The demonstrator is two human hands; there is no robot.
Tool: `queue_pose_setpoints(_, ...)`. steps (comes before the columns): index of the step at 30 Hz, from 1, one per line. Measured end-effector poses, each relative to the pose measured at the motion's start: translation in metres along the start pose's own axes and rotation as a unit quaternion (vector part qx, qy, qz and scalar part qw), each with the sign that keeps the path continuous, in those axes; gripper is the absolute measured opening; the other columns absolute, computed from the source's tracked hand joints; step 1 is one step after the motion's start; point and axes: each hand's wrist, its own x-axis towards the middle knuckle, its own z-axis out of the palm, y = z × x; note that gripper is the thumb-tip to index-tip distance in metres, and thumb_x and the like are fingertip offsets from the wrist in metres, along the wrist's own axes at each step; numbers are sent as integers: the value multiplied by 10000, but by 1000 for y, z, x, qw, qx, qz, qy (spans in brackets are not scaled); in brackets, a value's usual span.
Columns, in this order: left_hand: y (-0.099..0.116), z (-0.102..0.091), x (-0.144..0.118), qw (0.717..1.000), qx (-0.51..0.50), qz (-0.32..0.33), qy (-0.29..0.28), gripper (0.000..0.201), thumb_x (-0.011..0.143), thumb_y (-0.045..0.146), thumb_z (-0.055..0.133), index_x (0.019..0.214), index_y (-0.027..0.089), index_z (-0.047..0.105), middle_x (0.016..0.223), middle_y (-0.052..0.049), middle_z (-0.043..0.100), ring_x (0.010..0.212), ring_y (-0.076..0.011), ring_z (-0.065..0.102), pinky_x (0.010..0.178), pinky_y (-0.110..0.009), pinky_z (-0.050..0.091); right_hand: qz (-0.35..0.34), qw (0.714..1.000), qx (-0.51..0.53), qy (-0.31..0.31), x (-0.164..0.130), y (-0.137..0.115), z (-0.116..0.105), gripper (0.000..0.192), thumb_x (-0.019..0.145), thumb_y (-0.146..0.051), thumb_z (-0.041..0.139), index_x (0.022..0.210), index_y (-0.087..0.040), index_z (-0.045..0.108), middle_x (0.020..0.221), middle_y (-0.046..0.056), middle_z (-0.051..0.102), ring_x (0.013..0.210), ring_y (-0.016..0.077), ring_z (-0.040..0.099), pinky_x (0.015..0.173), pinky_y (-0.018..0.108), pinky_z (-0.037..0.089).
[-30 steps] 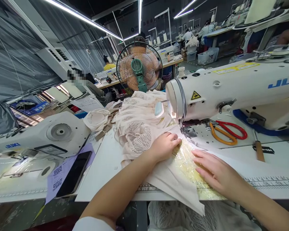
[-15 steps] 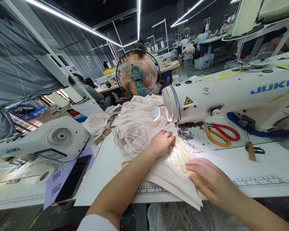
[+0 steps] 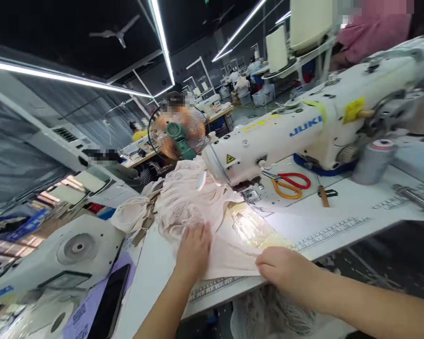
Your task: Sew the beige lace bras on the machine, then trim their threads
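Observation:
My left hand (image 3: 193, 248) lies flat on pale beige fabric (image 3: 229, 245) spread over the white sewing table (image 3: 339, 221), beside a heap of beige lace pieces (image 3: 178, 200). My right hand (image 3: 286, 273) grips the near edge of the same fabric at the table's front edge, fingers curled on it. A white JUKI sewing machine (image 3: 297, 134) stands behind the fabric, its needle head (image 3: 249, 193) a little beyond both hands. A shiny clear plastic patch (image 3: 250, 226) shows on the table by the needle plate.
Red and orange scissors (image 3: 289, 182) and a wooden-handled tool (image 3: 323, 197) lie under the machine arm. A grey thread cone (image 3: 372, 162) stands at right. A second machine (image 3: 56, 254) and a dark phone (image 3: 109, 306) are at left. A fan (image 3: 178, 132) and other workers sit behind.
Both hands have pulled back toward the table's front edge, away from the needle. My right hand went from flat on the fabric to gripping its edge. The view swung left and tilted.

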Motion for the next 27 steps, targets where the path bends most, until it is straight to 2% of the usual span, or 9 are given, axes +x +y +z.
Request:
queue_pose_setpoints(7, -26, -3, -26, 999, -22, -23, 1, 385, 853, 122, 321, 1096, 160, 617, 827, -98, 667, 735, -243, 636, 670, -374, 497, 39, 999, -6, 21, 19, 0, -25, 172, 726, -55, 484, 763, -170, 606, 726, 37, 639, 651, 174, 538, 556, 290, 367)
queue_pose_setpoints(10, -31, -24, -20, 972, -183, -137, 50, 367, 867, 241, 323, 1124, 173, 576, 892, -103, 651, 765, -244, 630, 633, -349, 486, 67, 997, 31, 38, 21, -3, -48, 147, 761, -84, 487, 793, -166, 605, 770, 32, 657, 685, 154, 554, 594, 266, 394)
queue_pose_setpoints(12, -31, -47, -14, 905, -344, -247, 47, 399, 852, 391, 378, 1172, 210, 533, 812, -61, 633, 711, -230, 618, 578, -320, 478, 98, 991, 67, 55, 20, -3, -68, 145, 831, -134, 459, 838, -167, 599, 800, 21, 661, 716, 127, 568, 634, 228, 418)
queue_pose_setpoints(16, -26, -83, 0, 675, -636, -372, -39, 609, 697, 560, 561, 1208, 232, 505, 814, -30, 645, 708, -217, 616, 605, -318, 496, 179, 974, 127, 62, 14, 11, -97, 214, 910, -216, 369, 903, -167, 577, 740, -3, 631, 660, 101, 569, 570, 183, 425)
queue_pose_setpoints(18, -25, -80, 4, 630, -683, -358, -93, 589, 614, 521, 658, 1087, 179, 576, 878, -61, 665, 796, -234, 623, 695, -332, 499, 202, 969, 140, 31, 14, 24, -95, 216, 897, -247, 384, 866, -171, 584, 648, -22, 603, 569, 108, 554, 487, 189, 399)
queue_pose_setpoints(19, -25, -73, 5, 641, -680, -337, -114, 529, 630, 522, 638, 1016, 162, 599, 842, -64, 667, 783, -230, 621, 703, -332, 494, 206, 968, 141, 10, 16, 31, -89, 205, 879, -249, 404, 828, -177, 589, 596, -33, 584, 526, 112, 543, 457, 193, 383)
queue_pose_setpoints(20, -27, -63, 5, 677, -650, -314, -139, 461, 693, 521, 565, 962, 148, 607, 794, -63, 661, 754, -218, 617, 694, -328, 489, 208, 969, 135, -9, 18, 38, -81, 188, 857, -242, 428, 789, -184, 594, 569, -36, 576, 511, 119, 541, 445, 199, 374)
queue_pose_setpoints(23, -40, -33, 2, 813, -470, -296, -176, 330, 815, 387, 378, 745, 144, 590, 633, -31, 596, 639, -179, 570, 604, -288, 450, 213, 973, 80, -30, 30, 53, -50, 190, 831, -200, 439, 728, -193, 598, 618, -1, 614, 581, 157, 576, 497, 235, 394)
queue_pose_setpoints(27, -60, -28, 3, 871, -343, -306, -174, 179, 765, 213, 456, 616, 154, 534, 663, -43, 584, 688, -199, 562, 641, -303, 422, 221, 974, -42, 4, 47, 53, -27, 214, 845, -159, 410, 808, -174, 621, 834, 111, 650, 770, 253, 589, 636, 341, 421)
